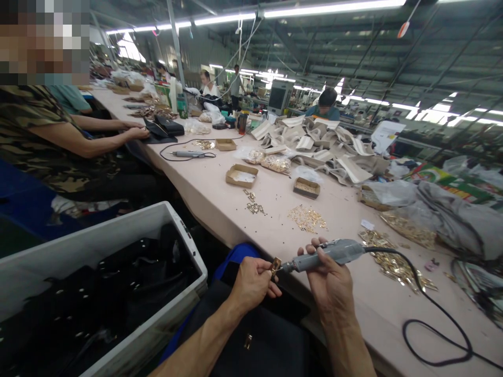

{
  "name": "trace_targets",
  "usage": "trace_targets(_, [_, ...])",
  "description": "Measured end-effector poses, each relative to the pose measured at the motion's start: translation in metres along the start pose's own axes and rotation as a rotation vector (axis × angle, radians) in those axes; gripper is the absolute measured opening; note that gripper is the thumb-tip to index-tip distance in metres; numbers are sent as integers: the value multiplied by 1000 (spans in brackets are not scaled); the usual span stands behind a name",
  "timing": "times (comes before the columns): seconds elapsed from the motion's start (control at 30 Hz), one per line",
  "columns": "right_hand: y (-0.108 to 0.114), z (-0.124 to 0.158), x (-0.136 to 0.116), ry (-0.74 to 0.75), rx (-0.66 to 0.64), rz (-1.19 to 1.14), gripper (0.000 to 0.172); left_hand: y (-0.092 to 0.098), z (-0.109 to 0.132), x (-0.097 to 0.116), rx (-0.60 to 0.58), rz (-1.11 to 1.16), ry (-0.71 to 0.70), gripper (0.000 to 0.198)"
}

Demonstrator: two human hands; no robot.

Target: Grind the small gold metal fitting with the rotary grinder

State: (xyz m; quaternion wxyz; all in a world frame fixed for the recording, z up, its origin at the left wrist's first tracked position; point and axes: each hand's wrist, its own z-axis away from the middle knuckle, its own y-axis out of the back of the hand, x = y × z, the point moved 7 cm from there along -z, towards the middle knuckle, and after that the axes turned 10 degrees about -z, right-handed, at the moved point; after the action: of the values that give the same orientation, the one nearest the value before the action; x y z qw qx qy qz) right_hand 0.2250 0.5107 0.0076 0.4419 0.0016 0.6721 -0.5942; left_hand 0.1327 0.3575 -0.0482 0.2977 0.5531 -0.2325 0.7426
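Between thumb and fingers, my left hand pinches a small gold metal clasp piece. My right hand is wrapped round a grey electric screwdriver, whose tip points left and meets or nearly touches the clasp piece. From its back end a black cord curls over the table. Below my hands a black bag piece lies across my lap, with a gold fitting on it. Whether a screw sits on the tip is too small to tell.
A white bin of black pieces stands at left. The pale table carries gold fittings, small cardboard boxes and piled beige parts. A co-worker's hands handle a black piece at far left.
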Motion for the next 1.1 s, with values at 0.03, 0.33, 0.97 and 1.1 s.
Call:
trace_targets(0.03, [-1, 1, 0, 5, -6, 6, 36, 0, 0, 0, -3, 3, 1, 22])
trace_targets(0.33, [-10, 7, -3, 42, -43, 34, 41, 1, 0, 0, -12, 29, -29, 17])
trace_targets(0.97, [-14, 9, -6, 55, -60, 41, 41, 1, -1, 0, 18, -8, -16, 14])
trace_targets(1.1, [-15, 10, -7, 61, -58, 49, 41, 1, -1, 1, 4, 8, -16, 13])
